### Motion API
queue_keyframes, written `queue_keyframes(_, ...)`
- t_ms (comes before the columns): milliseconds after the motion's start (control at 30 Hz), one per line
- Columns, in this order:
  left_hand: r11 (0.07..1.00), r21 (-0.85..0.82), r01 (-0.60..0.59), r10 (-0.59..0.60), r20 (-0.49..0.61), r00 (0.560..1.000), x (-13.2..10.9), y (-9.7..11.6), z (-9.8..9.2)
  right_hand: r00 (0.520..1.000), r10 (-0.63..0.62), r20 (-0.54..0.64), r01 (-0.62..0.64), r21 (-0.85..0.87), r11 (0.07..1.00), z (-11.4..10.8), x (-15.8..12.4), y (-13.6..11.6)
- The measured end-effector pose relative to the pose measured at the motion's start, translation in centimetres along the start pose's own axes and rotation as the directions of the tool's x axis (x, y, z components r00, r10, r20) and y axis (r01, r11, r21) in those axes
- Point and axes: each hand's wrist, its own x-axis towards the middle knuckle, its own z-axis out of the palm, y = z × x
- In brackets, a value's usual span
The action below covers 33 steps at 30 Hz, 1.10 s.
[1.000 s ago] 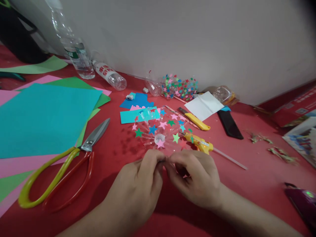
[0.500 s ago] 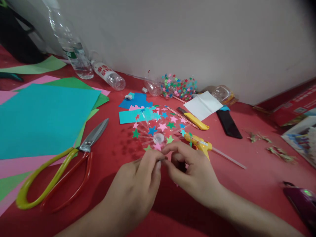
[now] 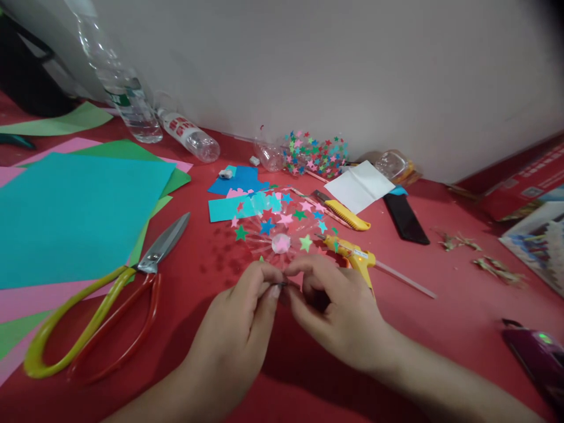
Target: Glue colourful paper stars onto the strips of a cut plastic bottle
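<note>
My left hand (image 3: 238, 329) and my right hand (image 3: 339, 311) meet fingertip to fingertip, both closed in a pinch. Between them shows the edge of something small and dark, too covered by fingers to name. Just beyond, at the fingertips, is a clear plastic piece (image 3: 281, 243) with strips fanned out from a round centre, dotted with coloured star stickers. Whether the pinched thing belongs to one of its strips I cannot tell. Right of my hands lies a yellow hot glue gun (image 3: 359, 258) with a glue stick in its back.
Large scissors (image 3: 150, 264) lie left, by stacked coloured paper (image 3: 79, 217). Beyond the plastic piece are a yellow cutter (image 3: 348, 214), white paper (image 3: 361, 185), a black phone-like slab (image 3: 405, 217) and a star-covered bottle (image 3: 315, 153). Plastic bottles (image 3: 189, 135) rest near the wall.
My hands stay pinched together, with slight finger movement. A pink star and a light green star have shifted up toward the plastic piece's centre. The whole view has drifted a little.
</note>
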Motion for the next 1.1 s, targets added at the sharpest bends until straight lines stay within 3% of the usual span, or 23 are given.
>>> queue_keyframes(367,0.998,0.003,-0.067,0.068,-0.035,0.997,0.3,0.1,-0.3,0.999,0.045,-0.007,-0.046,-0.013,0.999,-0.1,0.1,0.0)
queue_keyframes(600,0.979,-0.19,0.068,-0.092,-0.124,0.988,0.6,0.4,-0.2,0.997,-0.061,-0.044,0.055,-0.116,0.992,0.2,-0.2,0.2)
queue_keyframes(833,0.869,-0.451,0.203,-0.253,-0.053,0.966,1.2,1.3,-0.4,0.98,-0.195,-0.043,0.178,-0.251,0.951,0.5,-0.3,0.7)
queue_keyframes(1100,0.782,-0.56,0.275,-0.336,-0.007,0.942,1.1,1.1,-0.6,0.958,-0.282,-0.06,0.247,-0.332,0.91,0.7,-0.3,1.1)
